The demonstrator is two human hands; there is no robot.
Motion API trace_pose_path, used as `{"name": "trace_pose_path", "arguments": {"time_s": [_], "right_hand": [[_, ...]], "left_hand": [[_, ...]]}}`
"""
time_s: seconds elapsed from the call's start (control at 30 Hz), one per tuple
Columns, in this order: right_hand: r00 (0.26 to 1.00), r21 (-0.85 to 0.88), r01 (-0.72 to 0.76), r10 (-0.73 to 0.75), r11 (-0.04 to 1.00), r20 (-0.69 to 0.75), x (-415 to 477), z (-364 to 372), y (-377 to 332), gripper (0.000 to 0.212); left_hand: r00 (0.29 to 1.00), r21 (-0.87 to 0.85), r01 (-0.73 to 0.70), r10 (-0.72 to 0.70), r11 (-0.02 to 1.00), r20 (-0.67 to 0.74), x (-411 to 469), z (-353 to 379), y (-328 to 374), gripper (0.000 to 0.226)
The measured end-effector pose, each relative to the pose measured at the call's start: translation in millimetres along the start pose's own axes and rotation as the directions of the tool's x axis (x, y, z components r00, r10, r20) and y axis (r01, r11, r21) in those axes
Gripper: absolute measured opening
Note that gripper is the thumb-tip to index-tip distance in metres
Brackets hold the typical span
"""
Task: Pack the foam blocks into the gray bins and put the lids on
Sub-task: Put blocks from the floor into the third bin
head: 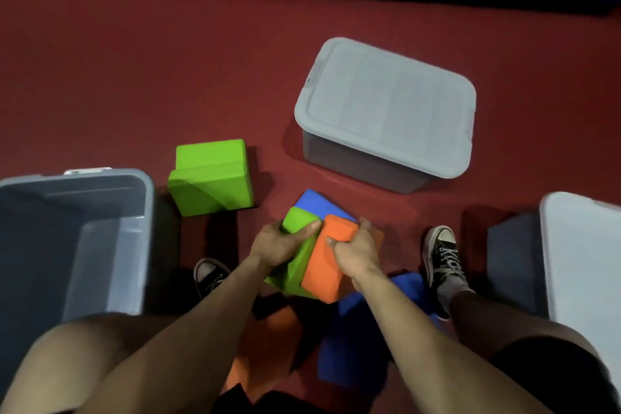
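Risk first: both hands lift a cluster of blocks at once — the left hand [280, 242] clenched around a green block [295, 252], the right hand [353, 249] clenched over the top end of an orange block [327, 265], with a blue block [319, 203] sitting behind and partly under them. The blocks are pressed side against side; judged from this, the blue one is not clearly gripped by either hand and could slip out on the way over. Foam also compresses, so a loose squeeze may let the pair shear apart.

Thumb of the left hand lies across the green block's upper face, fingers wrapped beneath. Right fingers curl over the orange block's far edge.

The cluster sits low between the feet, on or just above the red floor [168, 77]. The open gray bin [141, 228] stands to the left, nothing visible inside. A lidded bin [386, 104] sits ahead, another [581, 262] at right. A second green block [211, 175] lies near the open bin — not yet packed.
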State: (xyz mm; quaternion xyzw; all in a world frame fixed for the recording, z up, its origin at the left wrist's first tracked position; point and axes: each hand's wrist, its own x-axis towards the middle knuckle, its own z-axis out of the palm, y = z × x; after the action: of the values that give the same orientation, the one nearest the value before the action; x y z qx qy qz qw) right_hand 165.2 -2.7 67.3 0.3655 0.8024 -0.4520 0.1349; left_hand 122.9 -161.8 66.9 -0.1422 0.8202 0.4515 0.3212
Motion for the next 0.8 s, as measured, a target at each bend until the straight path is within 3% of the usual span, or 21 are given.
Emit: {"name": "trace_pose_path", "arguments": {"time_s": [0.13, 0.3, 0.37, 0.43, 0.5, 0.6, 0.7, 0.8], "right_hand": [[0.996, 0.042, 0.086, -0.086, 0.995, -0.004, -40, -28, -16, 0.090], [0.988, 0.211, 0.150, -0.141, 0.966, -0.059, -78, -66, -32, 0.129], [0.981, 0.330, 0.187, -0.156, 0.925, -0.118, -90, -80, -40, 0.107], [0.963, 0.381, 0.251, -0.189, 0.890, -0.193, -102, -90, -46, 0.060], [0.940, 0.377, 0.325, -0.252, 0.867, -0.232, -111, -89, -47, 0.046], [0.932, 0.363, 0.360, -0.319, 0.859, -0.170, -121, -80, -59, 0.074], [0.895, 0.225, 0.446, -0.439, 0.867, -0.081, -135, -67, -94, 0.097], [0.857, 0.093, 0.515, -0.516, 0.852, -0.016, -148, -49, -134, 0.096]], "left_hand": [[0.994, -0.212, -0.108, 0.097, 0.971, -0.059, -43, -14, 8, 0.043], [0.986, -0.340, -0.165, 0.163, 0.926, -0.034, -88, -29, 24, 0.042], [0.989, -0.427, -0.141, 0.146, 0.893, -0.021, -103, -34, 33, 0.052], [0.990, -0.511, -0.136, 0.137, 0.849, -0.035, -121, -33, 45, 0.054], [0.987, -0.620, -0.150, 0.153, 0.770, -0.049, -135, -31, 51, 0.046], [0.975, -0.735, -0.203, 0.205, 0.647, -0.089, -153, -38, 52, 0.035], [0.955, -0.742, -0.287, 0.240, 0.606, -0.173, -164, -62, 49, 0.029], [0.918, -0.714, -0.396, 0.262, 0.578, -0.297, -168, -101, 48, 0.022]]}}
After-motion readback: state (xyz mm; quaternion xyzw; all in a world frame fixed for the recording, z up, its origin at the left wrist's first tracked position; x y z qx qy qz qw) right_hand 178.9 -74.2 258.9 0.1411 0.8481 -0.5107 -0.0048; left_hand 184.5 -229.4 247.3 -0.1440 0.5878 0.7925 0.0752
